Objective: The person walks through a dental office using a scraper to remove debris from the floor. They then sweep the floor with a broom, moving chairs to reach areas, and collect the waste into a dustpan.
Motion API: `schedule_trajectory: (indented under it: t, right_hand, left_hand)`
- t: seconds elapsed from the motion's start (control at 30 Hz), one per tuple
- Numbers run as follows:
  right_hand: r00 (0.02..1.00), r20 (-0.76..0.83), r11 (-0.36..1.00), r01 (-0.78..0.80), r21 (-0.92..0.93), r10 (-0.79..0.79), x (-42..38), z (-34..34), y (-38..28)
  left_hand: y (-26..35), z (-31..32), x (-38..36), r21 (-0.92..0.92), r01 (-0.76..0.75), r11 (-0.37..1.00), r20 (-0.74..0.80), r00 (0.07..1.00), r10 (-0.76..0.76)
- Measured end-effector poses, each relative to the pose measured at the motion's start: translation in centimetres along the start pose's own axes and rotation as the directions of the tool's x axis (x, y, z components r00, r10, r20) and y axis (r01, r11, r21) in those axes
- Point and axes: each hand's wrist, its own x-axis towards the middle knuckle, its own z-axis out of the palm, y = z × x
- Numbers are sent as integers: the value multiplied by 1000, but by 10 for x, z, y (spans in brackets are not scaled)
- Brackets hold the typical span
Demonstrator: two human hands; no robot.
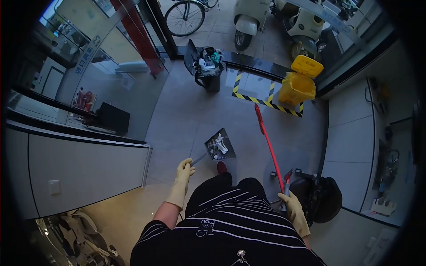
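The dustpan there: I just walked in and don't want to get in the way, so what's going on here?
A person's gloved left hand grips the handle of the dustpan, which holds litter. The gloved right hand holds a long red pole and a grey-handled tool. Ahead, a dark bin full of rubbish and a yellow bin both stand with their lids up.

A shop or clinic, with lettered glass streetside.

Cut off by top edge: bicycle at twelve o'clock, scooter at one. Too small to identify: litter in dustpan.
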Motion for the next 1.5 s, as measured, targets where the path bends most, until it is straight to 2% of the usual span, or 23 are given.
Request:
schedule_trajectory:
  t: [0.03, 0.1, 0.13, 0.23, 0.33, 0.4, 0.53, 0.6, 0.7, 0.83, 0.87, 0.93, 1.0, 1.03, 1.1, 1.13, 1.2, 1.23, 1.27, 1.33, 1.4, 1.47, 1.5]
  right_hand:
    - [1000, -2, 1000, 5, -10, -5, 8, 5, -19]
    - [1000, 11, 995, 6, -101, -5, 27, 15, -62]
    - [997, 79, 984, 34, -177, -20, 42, 15, -83]
    - [994, 107, 975, -8, -221, 32, 81, 22, -155]
    - [992, 120, 932, 79, -354, -39, 141, 30, -234]
    - [982, 161, 907, 159, -389, -103, 191, 40, -292]
    - [965, 206, 823, 247, -511, -162, 302, 72, -416]
    - [954, 200, 681, 301, -667, -225, 336, 103, -480]
    - [963, 205, 713, 269, -647, -177, 385, 148, -541]
    - [967, 248, 647, 224, -729, -56, 388, 189, -518]
    - [984, 179, 531, 154, -833, -5, 369, 195, -506]
    - [973, 218, 505, 147, -851, 83, 345, 193, -467]
    - [955, 188, 375, 92, -922, 230, 289, 206, -473]
    - [954, 187, 348, 98, -932, 232, 272, 217, -476]
    - [910, 269, 307, 170, -936, 315, 242, 236, -470]
    - [911, 261, 280, 172, -944, 319, 238, 249, -458]
    - [861, 246, 247, 145, -958, 446, 240, 285, -429]
    - [864, 238, 229, 148, -962, 443, 232, 303, -414]
    - [853, 250, 191, 180, -965, 458, 222, 323, -400]
    - [845, 259, 120, 230, -966, 468, 227, 346, -373]
    - [757, 267, 415, -6, -910, 597, 258, 357, -341]
    - [787, 211, 461, -103, -882, 579, 266, 354, -365]
    - [803, 185, 455, -117, -882, 566, 241, 351, -399]
  left_hand:
    - [-8, -2, 5, -11, 1, 1000, -2, 1000, -1]
    - [-22, -5, 13, -261, 9, 965, -86, 996, -32]
    - [-23, -5, 16, -268, 13, 963, -94, 995, -40]
    - [-20, 0, 26, -358, 7, 934, -205, 975, -86]
    - [-10, 2, 34, -410, -30, 912, -319, 941, -112]
    - [4, 3, 31, -486, -22, 873, -437, 872, -221]
    - [16, 7, 1, -576, -79, 813, -551, 772, -315]
    - [35, 15, -21, -671, -151, 726, -616, 657, -434]
    - [62, 28, -47, -687, -179, 705, -671, 528, -520]
    - [83, 48, -89, -768, -292, 571, -635, 463, -618]
    - [80, 56, -99, -777, -340, 529, -629, 436, -644]
    - [59, 63, -119, -784, -396, 478, -615, 391, -685]
    - [14, 64, -139, -817, -478, 322, -549, 476, -687]
    - [13, 70, -141, -816, -489, 309, -542, 459, -704]
    - [6, 79, -139, -776, -552, 306, -537, 322, -780]
    - [-5, 80, -143, -787, -528, 321, -555, 378, -741]
    - [-33, 80, -139, -782, -571, 251, -515, 364, -776]
    - [-43, 77, -137, -773, -604, 196, -485, 362, -796]
    - [-29, 82, -131, -775, -577, 257, -494, 300, -816]
    - [-44, 84, -130, -768, -602, 219, -464, 288, -838]
    - [-68, 83, -140, -758, -625, 189, -437, 271, -858]
    - [-103, 79, -151, -849, -526, 48, -318, 436, -842]
    - [-140, 86, -158, -842, -539, 32, -308, 431, -848]
